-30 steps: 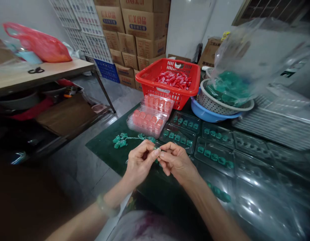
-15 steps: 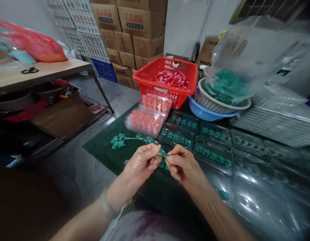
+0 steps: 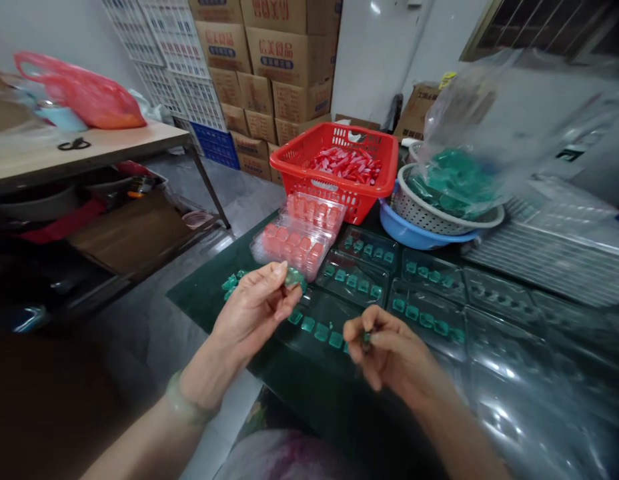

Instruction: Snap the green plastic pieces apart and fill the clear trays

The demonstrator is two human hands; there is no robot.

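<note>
My left hand (image 3: 259,297) is closed in a pinch, with a shiny translucent green piece (image 3: 293,276) at its fingertips. Its outline merges with green pieces on the table behind. My right hand (image 3: 392,350) is held apart, lower and to the right, its thumb and fingers closed on a small dark green piece (image 3: 367,338), blurred and partly hidden. Between and below the hands, a clear plastic tray (image 3: 317,303) holds a row of green pieces (image 3: 321,332). Crumpled green pieces (image 3: 230,283) lie on the dark green table (image 3: 189,287), partly behind my left hand.
Clear trays with green pieces (image 3: 352,279) spread rightward. Stacked trays with pink pieces (image 3: 289,243) stand before a red basket (image 3: 284,160) of red-and-white sticks. A grey colander (image 3: 409,203) with a bag of green pieces sits in a blue basin (image 3: 404,230). Left is another table (image 3: 104,143).
My hands have parted after meeting at one green piece. The left has gone left and up, the right to the right and down. The view has shifted slightly.
</note>
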